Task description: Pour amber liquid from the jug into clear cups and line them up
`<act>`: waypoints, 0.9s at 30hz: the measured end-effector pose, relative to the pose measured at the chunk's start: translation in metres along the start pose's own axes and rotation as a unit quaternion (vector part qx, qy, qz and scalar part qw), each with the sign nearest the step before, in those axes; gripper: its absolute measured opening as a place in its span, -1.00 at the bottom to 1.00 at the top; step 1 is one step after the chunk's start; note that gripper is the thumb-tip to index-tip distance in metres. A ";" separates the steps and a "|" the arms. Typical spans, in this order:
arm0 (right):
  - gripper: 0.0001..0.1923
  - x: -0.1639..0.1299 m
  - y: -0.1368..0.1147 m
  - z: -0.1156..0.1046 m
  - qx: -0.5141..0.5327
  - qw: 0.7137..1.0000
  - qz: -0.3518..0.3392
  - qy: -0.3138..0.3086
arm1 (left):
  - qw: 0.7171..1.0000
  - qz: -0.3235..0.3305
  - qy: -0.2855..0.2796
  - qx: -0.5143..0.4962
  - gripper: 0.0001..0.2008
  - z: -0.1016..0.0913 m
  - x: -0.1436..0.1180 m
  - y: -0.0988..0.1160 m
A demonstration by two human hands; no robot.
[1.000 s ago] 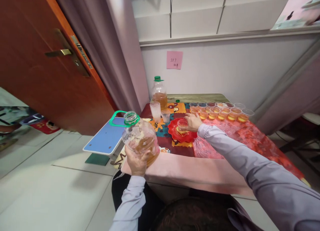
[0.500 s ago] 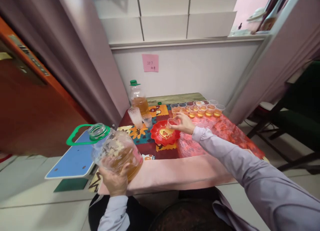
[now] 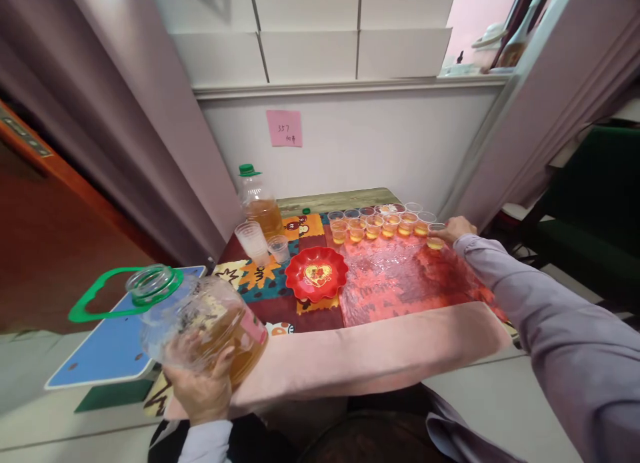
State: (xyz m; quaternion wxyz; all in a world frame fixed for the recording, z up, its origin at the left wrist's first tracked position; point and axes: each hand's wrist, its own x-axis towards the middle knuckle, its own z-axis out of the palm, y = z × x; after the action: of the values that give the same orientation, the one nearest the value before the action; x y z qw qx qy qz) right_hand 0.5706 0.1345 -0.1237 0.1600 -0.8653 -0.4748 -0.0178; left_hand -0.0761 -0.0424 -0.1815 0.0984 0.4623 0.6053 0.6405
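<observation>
Already the left hand (image 3: 203, 389) was clamped around the belly of a large clear jug (image 3: 200, 326), held tilted off the near left corner of the table (image 3: 370, 346), its green-ringed mouth open and amber liquid filling only its lower part. The right hand (image 3: 453, 228) reached far across, its fingers closed around a small filled cup (image 3: 435, 235) at the right end of a double row of small cups (image 3: 380, 223) along the far edge. Judging by how things lay, most of the pouring looked done: nearly every cup in that row held amber liquid, though one or two at the back seemed clear. The red plate (image 3: 316, 274) in the middle of the table stood bare of any cup. A short stack of empty cups (image 3: 251, 241) and a single one (image 3: 279, 248) stood at the far left beside a green-capped bottle (image 3: 257, 203), which suggested some filling could remain. A blue board (image 3: 107, 346) lay beside the table below the jug.
</observation>
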 end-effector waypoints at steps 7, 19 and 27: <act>-0.46 0.016 0.009 0.012 -0.065 0.994 0.060 -0.058 | 0.998 0.012 0.051 -0.019 0.13 0.000 0.007 -0.019; -0.32 0.006 0.005 0.015 -0.067 0.994 0.077 -0.045 | 0.998 0.015 0.048 -0.047 0.10 0.000 0.005 -0.032; -0.08 -0.007 -0.040 -0.015 -0.009 0.999 -0.014 0.044 | 0.999 0.014 0.041 -0.026 0.12 -0.003 -0.008 -0.024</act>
State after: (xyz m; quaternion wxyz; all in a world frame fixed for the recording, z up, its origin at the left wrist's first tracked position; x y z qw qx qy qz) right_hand 0.5353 0.1445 -0.1008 0.1727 -0.8585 -0.4789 -0.0620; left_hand -0.0844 -0.0441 -0.2058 0.0763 0.4414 0.5857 0.6755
